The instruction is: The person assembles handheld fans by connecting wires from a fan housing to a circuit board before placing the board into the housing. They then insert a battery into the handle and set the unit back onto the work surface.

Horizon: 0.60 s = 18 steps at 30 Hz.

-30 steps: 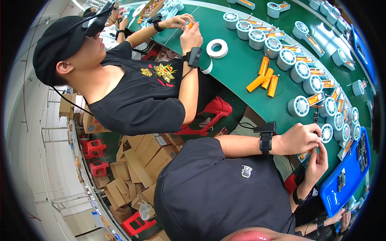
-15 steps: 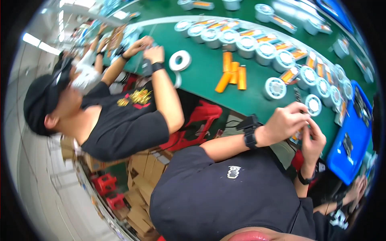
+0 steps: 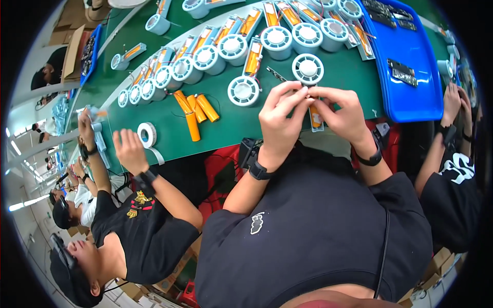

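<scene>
My left hand [image 3: 280,117] and my right hand [image 3: 340,114] meet in front of my chest at the table's near edge. The fingertips of both are pinched together around something too small and covered to make out. Directly beyond them a light-blue unit with a round, slotted, fan-like head [image 3: 308,69] faces upward. An orange cylindrical battery [image 3: 316,117] in a pale handle shows between my hands, its upper part hidden by my fingers. A narrow dark circuit board [image 3: 276,74] lies just past my left fingertips. Another round-headed unit [image 3: 243,91] is left of my left hand.
Several similar units [image 3: 205,57] form a curved row along the green table [image 3: 169,117]. Loose orange batteries [image 3: 196,109] and a white tape roll [image 3: 147,134] lie left. At right is a blue tray [image 3: 411,97] with circuit boards. Co-workers sit on both sides, one with a raised hand [image 3: 131,151].
The view has turned, bringing my hands nearer the middle and showing more of the blue tray. My fingertips stay together. The left co-worker's hands, close together before, are now apart.
</scene>
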### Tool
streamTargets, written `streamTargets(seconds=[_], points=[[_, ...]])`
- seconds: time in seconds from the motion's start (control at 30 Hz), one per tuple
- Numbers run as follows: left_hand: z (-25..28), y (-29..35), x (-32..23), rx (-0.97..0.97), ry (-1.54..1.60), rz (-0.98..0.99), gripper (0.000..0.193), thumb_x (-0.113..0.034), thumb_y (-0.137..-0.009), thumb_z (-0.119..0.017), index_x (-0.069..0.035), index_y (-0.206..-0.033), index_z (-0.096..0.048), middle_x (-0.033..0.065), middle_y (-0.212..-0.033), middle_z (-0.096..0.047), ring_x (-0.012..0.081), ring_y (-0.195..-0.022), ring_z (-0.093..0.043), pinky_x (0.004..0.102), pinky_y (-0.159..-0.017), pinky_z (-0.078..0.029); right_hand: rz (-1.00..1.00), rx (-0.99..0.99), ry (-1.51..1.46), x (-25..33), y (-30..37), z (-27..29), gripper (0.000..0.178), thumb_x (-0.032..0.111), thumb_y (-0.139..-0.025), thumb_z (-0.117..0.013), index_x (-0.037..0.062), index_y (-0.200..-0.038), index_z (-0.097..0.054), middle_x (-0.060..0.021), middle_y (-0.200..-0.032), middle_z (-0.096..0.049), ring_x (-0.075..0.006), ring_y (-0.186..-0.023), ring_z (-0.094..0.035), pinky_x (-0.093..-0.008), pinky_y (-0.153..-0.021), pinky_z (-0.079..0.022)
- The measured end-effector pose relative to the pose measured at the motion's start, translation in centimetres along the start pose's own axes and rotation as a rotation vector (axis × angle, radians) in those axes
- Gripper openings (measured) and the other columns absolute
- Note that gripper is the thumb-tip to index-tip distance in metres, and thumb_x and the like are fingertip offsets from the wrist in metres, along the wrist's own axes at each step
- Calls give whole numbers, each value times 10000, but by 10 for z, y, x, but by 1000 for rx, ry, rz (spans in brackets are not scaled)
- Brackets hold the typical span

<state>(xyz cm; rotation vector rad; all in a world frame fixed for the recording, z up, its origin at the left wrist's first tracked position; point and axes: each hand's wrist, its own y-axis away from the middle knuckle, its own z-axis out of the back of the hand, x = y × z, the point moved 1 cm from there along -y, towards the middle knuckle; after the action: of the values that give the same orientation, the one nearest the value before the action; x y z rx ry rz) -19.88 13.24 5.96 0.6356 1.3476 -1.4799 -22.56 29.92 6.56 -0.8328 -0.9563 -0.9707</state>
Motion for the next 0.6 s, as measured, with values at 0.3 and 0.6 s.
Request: streamTargets(seconds=[0.3,0.6], points=[[0,9,7,35,97,73,341,53,-788,-792,-30,-1117,-753,124,-1133,-694,237,-948,-720,329,-807,-591,86,-35,-5,-6,2,0,186,-50,-886,-691,-15,-1060,-746,-102,-982,-769,-97,-670,-670,-230,-589,-523],[2,4,6,95,70,49,346,62,-789,-786,-35,-1119,-752,126,-1134,-692,240,-934,-723,328,-805,-591,176,7,70,2,-10,13,134,-55,-875,-685,-28,-1000,-725,-135,-968,-750,-191,-791,-714,-277,-668,-548]])
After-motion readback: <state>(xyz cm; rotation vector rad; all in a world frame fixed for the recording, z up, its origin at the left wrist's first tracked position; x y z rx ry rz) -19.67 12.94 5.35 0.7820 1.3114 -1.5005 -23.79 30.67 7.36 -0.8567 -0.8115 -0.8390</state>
